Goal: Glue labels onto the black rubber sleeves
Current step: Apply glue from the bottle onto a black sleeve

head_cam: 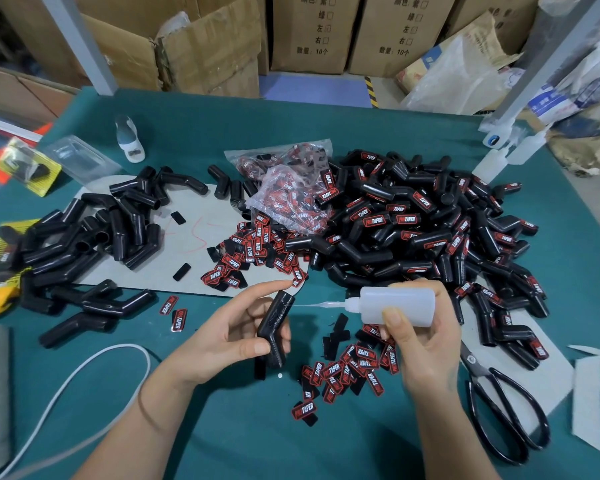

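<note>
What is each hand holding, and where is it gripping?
The left hand holds a black rubber sleeve around its bend. The right hand holds a glue bottle by its body.

In the lower centre of the frame I see the left hand (236,336) palm-up, thumb and fingers curled in a grip with the index finger extended, while the right hand (426,344) at lower right is curled in a grip, thumb forward.
</note>
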`<action>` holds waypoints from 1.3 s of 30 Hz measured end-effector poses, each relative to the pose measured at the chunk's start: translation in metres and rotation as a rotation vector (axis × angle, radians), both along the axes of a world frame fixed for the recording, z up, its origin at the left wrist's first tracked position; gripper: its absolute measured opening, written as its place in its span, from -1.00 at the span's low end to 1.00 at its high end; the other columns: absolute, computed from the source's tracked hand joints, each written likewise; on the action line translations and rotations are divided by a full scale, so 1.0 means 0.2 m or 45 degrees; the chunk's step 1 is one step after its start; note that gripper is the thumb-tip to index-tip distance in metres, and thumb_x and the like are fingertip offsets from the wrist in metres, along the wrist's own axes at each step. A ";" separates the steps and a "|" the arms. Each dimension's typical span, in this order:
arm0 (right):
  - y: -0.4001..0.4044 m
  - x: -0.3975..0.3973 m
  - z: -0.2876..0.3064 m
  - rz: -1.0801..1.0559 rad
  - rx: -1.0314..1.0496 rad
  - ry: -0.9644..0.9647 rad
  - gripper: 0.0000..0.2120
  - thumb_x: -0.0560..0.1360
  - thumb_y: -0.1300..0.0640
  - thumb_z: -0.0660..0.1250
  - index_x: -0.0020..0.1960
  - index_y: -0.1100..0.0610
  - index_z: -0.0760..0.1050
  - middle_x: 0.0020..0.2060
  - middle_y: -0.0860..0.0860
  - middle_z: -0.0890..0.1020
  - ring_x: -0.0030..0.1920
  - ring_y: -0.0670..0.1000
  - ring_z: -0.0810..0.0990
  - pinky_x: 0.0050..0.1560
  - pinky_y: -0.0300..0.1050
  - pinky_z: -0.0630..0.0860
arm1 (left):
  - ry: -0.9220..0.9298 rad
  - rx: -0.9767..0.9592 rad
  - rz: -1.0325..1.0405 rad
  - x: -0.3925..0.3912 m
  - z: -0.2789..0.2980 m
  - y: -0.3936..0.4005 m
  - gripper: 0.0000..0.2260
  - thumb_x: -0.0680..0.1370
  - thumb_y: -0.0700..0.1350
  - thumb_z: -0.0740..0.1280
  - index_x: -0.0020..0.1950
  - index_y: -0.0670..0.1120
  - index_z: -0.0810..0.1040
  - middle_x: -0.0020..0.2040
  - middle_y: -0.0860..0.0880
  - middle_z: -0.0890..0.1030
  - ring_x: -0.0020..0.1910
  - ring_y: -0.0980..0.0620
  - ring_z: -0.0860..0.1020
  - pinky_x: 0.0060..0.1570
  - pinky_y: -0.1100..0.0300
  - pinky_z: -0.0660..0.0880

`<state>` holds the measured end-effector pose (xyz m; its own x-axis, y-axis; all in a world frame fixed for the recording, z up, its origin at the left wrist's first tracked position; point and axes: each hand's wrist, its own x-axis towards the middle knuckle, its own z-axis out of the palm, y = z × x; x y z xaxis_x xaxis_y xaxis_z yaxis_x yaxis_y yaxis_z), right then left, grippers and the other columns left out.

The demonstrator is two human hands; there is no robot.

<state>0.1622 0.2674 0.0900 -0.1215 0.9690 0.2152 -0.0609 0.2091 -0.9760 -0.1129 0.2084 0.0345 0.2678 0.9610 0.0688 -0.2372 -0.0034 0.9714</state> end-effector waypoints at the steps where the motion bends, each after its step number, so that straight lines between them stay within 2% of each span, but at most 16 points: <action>1: 0.00 0.00 0.00 0.007 0.007 -0.014 -0.70 0.51 -0.21 0.50 0.11 -0.08 0.54 -0.08 -0.03 0.61 -0.20 -0.02 0.58 -0.23 -0.20 0.55 | -0.001 0.001 -0.002 0.00 0.00 0.00 -0.32 0.64 -0.01 0.47 0.67 -0.07 0.23 0.09 -0.20 0.62 0.02 -0.21 0.66 0.03 0.01 0.60; 9: 0.01 0.01 -0.03 0.021 -0.029 0.067 -0.69 0.52 -0.17 0.51 0.12 -0.04 0.54 -0.05 0.02 0.61 -0.22 0.01 0.57 -0.26 -0.20 0.55 | -0.049 -0.028 -0.018 -0.01 -0.02 0.00 -0.30 0.64 -0.02 0.47 0.68 -0.10 0.20 0.12 -0.25 0.62 0.02 -0.27 0.67 0.06 -0.04 0.61; 25: 0.03 0.01 -0.05 0.064 -0.089 0.181 -0.69 0.53 -0.14 0.52 0.14 -0.01 0.54 -0.04 0.00 0.63 -0.26 -0.01 0.57 -0.28 -0.20 0.54 | -0.087 0.003 -0.043 0.00 0.01 0.00 -0.32 0.63 -0.01 0.47 0.67 -0.05 0.25 0.13 -0.24 0.62 0.01 -0.24 0.66 0.06 -0.06 0.60; 28: 0.03 0.00 -0.04 0.055 -0.146 0.236 -0.64 0.50 -0.14 0.54 0.14 0.02 0.54 -0.03 0.06 0.63 -0.28 0.00 0.57 -0.25 -0.15 0.56 | -0.115 -0.003 0.034 0.01 0.02 0.00 -0.34 0.60 0.01 0.50 0.64 -0.01 0.31 0.10 -0.22 0.63 0.00 -0.24 0.66 0.07 -0.09 0.61; 31: 0.03 -0.03 -0.02 0.079 -0.197 0.248 -0.63 0.48 -0.14 0.56 0.13 0.01 0.53 -0.01 0.11 0.65 -0.26 0.06 0.64 -0.17 -0.06 0.63 | -0.232 0.003 0.239 -0.01 0.03 0.01 -0.33 0.58 -0.02 0.52 0.63 -0.02 0.34 0.09 -0.22 0.63 -0.01 -0.18 0.65 0.07 -0.02 0.60; 32: 0.02 -0.05 -0.02 0.090 -0.201 0.223 -0.65 0.48 -0.12 0.56 0.13 -0.01 0.52 0.00 0.12 0.66 -0.22 0.09 0.68 -0.13 -0.04 0.65 | -0.286 0.012 0.318 -0.02 0.03 0.02 -0.35 0.59 -0.08 0.50 0.64 -0.03 0.33 0.10 -0.23 0.64 -0.01 -0.16 0.64 0.08 0.00 0.60; 34: 0.01 -0.08 -0.03 0.123 -0.195 0.124 -0.71 0.51 0.00 0.54 0.14 -0.04 0.51 0.04 0.09 0.67 -0.09 0.16 0.75 -0.03 -0.08 0.66 | -0.352 0.035 0.478 -0.06 0.03 0.03 -0.46 0.64 -0.27 0.29 0.63 -0.03 0.35 0.14 -0.24 0.66 0.02 -0.12 0.64 0.12 0.04 0.59; 36: -0.01 -0.12 -0.06 0.148 -0.180 -0.054 -0.72 0.52 0.05 0.51 0.18 -0.06 0.53 0.08 0.00 0.67 0.03 0.07 0.73 0.02 -0.20 0.61 | -0.363 0.060 0.603 -0.08 0.03 0.04 -0.49 0.64 -0.34 0.13 0.55 -0.03 0.43 0.21 -0.25 0.68 0.08 -0.10 0.65 0.16 0.07 0.58; 39: -0.01 -0.19 -0.13 0.099 -0.136 -0.354 -0.72 0.49 -0.03 0.49 0.17 -0.21 0.55 0.11 -0.17 0.66 0.12 -0.06 0.63 0.00 -0.34 0.51 | -0.331 0.091 0.732 -0.08 0.04 0.06 -0.63 0.68 -0.31 0.16 0.41 -0.04 0.53 0.23 -0.18 0.71 0.34 -0.15 0.62 0.29 0.07 0.56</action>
<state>0.1235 0.2650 0.0632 -0.2359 0.9699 0.0610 0.1999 0.1098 -0.9736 -0.1295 0.2195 0.0421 -0.3235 0.9371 0.1311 -0.4066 -0.2628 0.8750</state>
